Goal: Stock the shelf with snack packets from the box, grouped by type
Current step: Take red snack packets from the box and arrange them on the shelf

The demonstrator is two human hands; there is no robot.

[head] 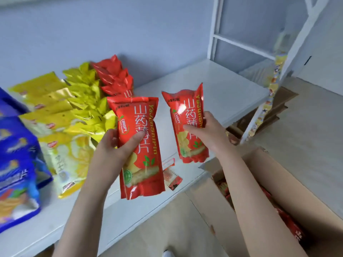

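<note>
My left hand [115, 145] grips a red snack packet [141, 160], possibly two stacked, above the front of the white shelf [213, 84]. My right hand [206, 130] holds a second red packet [187, 112] a little further right, also over the shelf. At the back of the shelf lies a row of red packets [115, 76] of the same kind. Left of them are rows of yellow packets [87, 101], larger pale yellow packets [61, 130] and blue packets [14, 164]. The open cardboard box [230, 204] stands on the floor at lower right, with red packets inside.
The right half of the shelf surface is bare white board. A white upright frame [267, 101] with a patterned strip bounds the shelf's right end, and flattened cardboard [278, 106] lies on the floor behind it. A small red label sticks to the shelf's front edge [172, 175].
</note>
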